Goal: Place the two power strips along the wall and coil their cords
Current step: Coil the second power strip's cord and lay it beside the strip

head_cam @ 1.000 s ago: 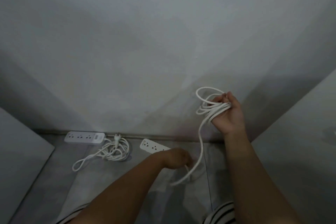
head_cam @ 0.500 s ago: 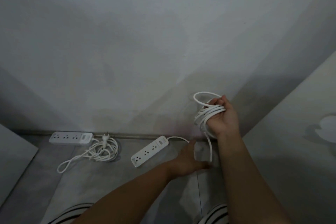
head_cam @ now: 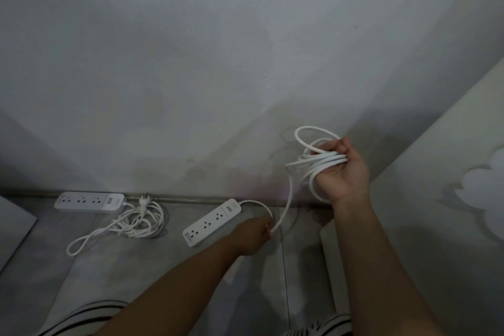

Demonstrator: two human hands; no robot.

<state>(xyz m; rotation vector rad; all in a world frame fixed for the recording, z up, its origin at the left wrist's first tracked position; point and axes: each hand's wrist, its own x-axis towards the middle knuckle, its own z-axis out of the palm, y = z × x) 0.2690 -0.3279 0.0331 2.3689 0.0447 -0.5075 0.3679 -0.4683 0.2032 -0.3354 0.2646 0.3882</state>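
A white power strip (head_cam: 90, 201) lies flat against the wall at the left, its coiled cord (head_cam: 141, 219) and plug beside it on the floor. A second white power strip (head_cam: 212, 222) lies at an angle on the floor in the middle, one end near the wall. Its cord arcs from that end to my left hand (head_cam: 252, 234), which pinches it low over the floor. From there the cord rises to my right hand (head_cam: 342, 170), which grips several white loops of the cord coil (head_cam: 313, 161) raised in front of the wall.
The grey wall (head_cam: 218, 63) meets the tiled floor (head_cam: 163, 267) at a dark skirting line. A pale panel (head_cam: 450, 199) slants in on the right and another pale edge shows at the far left. Striped clothing appears at the bottom edge.
My left hand has moved right along the floor and now pinches the cord near the second strip. The slack between both hands has shortened, and the right hand's coil sits slightly further right.
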